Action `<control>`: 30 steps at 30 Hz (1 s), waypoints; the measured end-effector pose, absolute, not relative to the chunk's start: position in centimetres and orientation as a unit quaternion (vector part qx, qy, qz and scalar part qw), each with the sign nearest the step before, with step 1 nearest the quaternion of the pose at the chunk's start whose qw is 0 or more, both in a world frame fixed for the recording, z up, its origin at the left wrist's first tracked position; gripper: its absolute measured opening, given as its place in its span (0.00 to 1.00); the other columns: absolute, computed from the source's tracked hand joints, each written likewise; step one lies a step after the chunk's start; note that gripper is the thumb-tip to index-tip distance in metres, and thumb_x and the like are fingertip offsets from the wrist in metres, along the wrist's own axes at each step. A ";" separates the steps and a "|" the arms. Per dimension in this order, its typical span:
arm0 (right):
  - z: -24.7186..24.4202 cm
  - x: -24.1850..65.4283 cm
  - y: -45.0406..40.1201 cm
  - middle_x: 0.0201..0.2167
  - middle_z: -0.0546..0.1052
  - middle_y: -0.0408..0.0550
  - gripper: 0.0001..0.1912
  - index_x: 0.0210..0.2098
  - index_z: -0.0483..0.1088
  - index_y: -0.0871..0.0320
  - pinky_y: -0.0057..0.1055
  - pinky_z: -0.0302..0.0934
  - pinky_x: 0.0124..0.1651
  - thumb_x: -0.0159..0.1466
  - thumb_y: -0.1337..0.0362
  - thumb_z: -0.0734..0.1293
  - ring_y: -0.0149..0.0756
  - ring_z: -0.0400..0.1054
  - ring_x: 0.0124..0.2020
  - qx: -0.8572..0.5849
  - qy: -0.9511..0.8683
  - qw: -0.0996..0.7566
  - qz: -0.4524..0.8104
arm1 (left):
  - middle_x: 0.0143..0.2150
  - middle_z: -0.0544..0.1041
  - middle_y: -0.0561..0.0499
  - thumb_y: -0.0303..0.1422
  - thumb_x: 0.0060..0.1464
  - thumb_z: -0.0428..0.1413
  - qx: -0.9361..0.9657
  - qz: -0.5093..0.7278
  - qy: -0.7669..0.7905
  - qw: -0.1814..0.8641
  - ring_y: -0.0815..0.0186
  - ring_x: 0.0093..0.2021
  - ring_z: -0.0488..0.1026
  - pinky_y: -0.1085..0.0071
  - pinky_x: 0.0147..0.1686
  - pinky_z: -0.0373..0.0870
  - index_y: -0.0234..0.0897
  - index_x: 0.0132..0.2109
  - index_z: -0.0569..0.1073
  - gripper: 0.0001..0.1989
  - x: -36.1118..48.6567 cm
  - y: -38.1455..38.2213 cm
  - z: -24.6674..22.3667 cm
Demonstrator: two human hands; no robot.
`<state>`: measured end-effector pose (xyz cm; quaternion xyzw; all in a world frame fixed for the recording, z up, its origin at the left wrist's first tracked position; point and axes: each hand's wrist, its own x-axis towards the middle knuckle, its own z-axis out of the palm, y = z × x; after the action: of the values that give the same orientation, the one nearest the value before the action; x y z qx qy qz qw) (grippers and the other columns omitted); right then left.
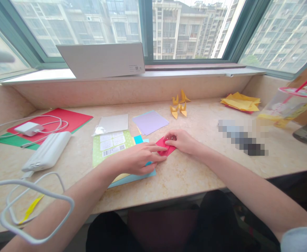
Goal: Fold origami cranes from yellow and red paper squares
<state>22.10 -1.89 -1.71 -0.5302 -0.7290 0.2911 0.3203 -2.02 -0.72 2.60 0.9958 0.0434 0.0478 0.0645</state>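
Note:
A small piece of red origami paper, folded in part, lies on the stone counter between my hands. My left hand rests over its left side, fingers stretched out and pressing on the paper. My right hand pinches the upper right edge with thumb and index finger. Beneath my left hand are blue paper sheets and a green packet with a barcode label. Just behind the red paper lies a stack of lilac square sheets. Several folded yellow paper cranes stand farther back.
Red sheets, a white charger, a white power bank and looping cables occupy the left. At right are yellow papers, a blurred-out object and a plastic cup. A white box leans against the window.

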 end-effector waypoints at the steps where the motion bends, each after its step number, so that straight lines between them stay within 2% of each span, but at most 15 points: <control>1: -1.7 22.1 -1.9 0.31 0.80 0.46 0.07 0.36 0.79 0.60 0.29 0.59 0.34 0.60 0.70 0.69 0.32 0.68 0.30 -0.531 -0.730 0.319 0.291 | 0.64 0.70 0.45 0.25 0.57 0.53 0.996 0.048 0.044 0.065 0.53 0.59 0.70 0.60 0.55 0.69 0.42 0.56 0.73 0.21 -2.0 -0.7 2.6; 11: -1.7 22.1 -1.6 0.30 0.78 0.46 0.05 0.36 0.79 0.60 0.29 0.59 0.34 0.60 0.67 0.70 0.33 0.68 0.30 -0.532 -0.729 0.318 0.290 | 0.61 0.72 0.45 0.25 0.58 0.53 0.995 0.055 0.046 0.072 0.53 0.56 0.72 0.59 0.54 0.69 0.42 0.54 0.75 0.18 -1.8 -0.9 2.7; 16: -1.3 23.7 -1.0 0.34 0.79 0.47 0.11 0.44 0.77 0.59 0.30 0.62 0.36 0.63 0.68 0.67 0.33 0.70 0.32 -0.514 -0.737 0.321 0.299 | 0.61 0.73 0.45 0.25 0.58 0.53 0.994 0.055 0.048 0.081 0.53 0.55 0.72 0.59 0.52 0.69 0.41 0.53 0.76 0.18 -1.8 -0.9 2.8; 21: -1.0 25.1 -0.8 0.34 0.80 0.48 0.09 0.42 0.78 0.59 0.32 0.63 0.38 0.62 0.67 0.68 0.35 0.70 0.33 -0.522 -0.753 0.328 0.231 | 0.60 0.73 0.44 0.26 0.58 0.52 0.993 0.061 0.042 0.092 0.53 0.55 0.72 0.59 0.52 0.68 0.41 0.54 0.75 0.18 -1.8 -0.8 2.9; 30: -0.4 24.3 -1.2 0.34 0.81 0.48 0.07 0.37 0.79 0.59 0.30 0.62 0.36 0.60 0.66 0.70 0.34 0.70 0.32 -0.515 -0.759 0.305 0.257 | 0.60 0.74 0.45 0.25 0.57 0.52 0.994 0.055 0.042 0.089 0.53 0.54 0.72 0.59 0.51 0.68 0.42 0.54 0.75 0.18 -1.7 -0.8 3.0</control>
<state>24.32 -1.18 -0.41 -0.5147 -0.7591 0.2569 0.3047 -1.71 -0.78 2.98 0.9936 0.0418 0.0549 0.0890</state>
